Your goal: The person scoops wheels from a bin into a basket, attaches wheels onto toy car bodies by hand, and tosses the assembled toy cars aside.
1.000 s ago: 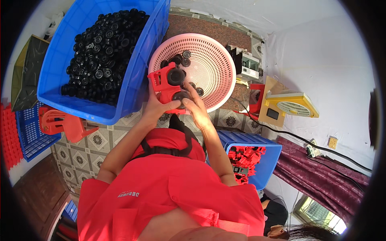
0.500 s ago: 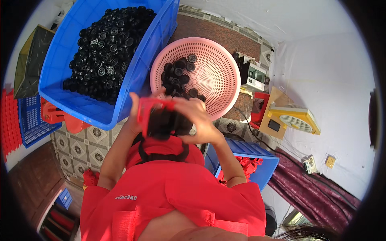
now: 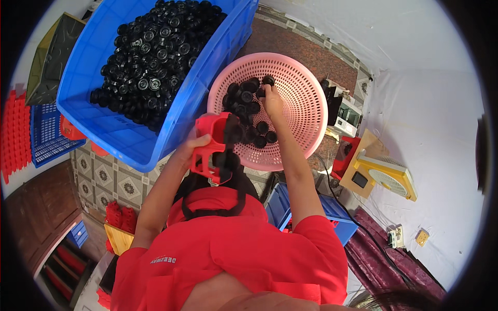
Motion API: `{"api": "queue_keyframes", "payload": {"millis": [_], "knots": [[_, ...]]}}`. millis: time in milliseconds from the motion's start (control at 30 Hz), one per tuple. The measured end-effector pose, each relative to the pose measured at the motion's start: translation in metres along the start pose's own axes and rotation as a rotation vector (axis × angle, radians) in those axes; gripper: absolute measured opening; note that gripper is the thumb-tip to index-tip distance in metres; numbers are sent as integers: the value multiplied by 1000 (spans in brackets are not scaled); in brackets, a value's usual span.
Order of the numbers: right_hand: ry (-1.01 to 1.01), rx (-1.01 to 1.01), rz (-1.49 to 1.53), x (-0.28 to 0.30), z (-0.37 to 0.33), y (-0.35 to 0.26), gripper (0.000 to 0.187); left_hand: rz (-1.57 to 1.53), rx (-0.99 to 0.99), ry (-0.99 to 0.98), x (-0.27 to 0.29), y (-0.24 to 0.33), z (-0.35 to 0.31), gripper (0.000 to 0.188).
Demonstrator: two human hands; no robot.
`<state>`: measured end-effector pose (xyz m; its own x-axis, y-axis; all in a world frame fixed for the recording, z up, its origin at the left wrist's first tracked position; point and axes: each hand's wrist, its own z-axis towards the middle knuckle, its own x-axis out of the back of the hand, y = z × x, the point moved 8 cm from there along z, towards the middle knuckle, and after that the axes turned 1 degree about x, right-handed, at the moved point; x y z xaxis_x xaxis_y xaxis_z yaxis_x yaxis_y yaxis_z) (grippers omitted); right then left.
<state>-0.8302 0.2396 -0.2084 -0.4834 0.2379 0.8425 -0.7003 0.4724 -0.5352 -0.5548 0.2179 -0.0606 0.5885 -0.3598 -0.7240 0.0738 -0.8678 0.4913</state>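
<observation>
My left hand [image 3: 196,147] is closed round a red plastic frame [image 3: 206,128], which has openings in it and dark round parts along its right side. It is tilted over the near left rim of a pink perforated basket [image 3: 306,93]. Inside that basket lies a loose group of small black wheels [image 3: 239,106]. My right hand [image 3: 273,102] reaches down into the basket, its fingers pinched on a black wheel [image 3: 268,80] at the far edge of the group. The fingertips are partly hidden by the hand.
A large blue bin [image 3: 176,111] heaped with black wheels stands left of the basket. A smaller blue crate [image 3: 340,220] with red parts is by my right arm. A yellow-framed fan [image 3: 386,173] stands at the right, near a cable. Red parts [image 3: 120,216] lie at my left.
My right hand has left the red frame and moved away into the basket among the wheels. The left hand still holds the frame, now turned and tilted. The whole view has shifted slightly.
</observation>
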Motion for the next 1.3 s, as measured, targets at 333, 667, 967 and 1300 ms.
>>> {"api": "queue_keyframes", "payload": {"millis": [333, 667, 967, 1300], "knots": [[-56, -162, 1151, 126, -101, -124, 27, 148, -170, 153, 0, 10, 17, 66], [-122, -130, 881, 111, -144, -153, 38, 320, -187, 79, -15, 10, 10, 71], [-405, -134, 1290, 70, -153, -156, 75, 489, -207, 121, -7, -4, -1, 68], [291, 140, -205, 23, 19, 3, 30, 70, -122, 254, 2, -25, 17, 63]]}}
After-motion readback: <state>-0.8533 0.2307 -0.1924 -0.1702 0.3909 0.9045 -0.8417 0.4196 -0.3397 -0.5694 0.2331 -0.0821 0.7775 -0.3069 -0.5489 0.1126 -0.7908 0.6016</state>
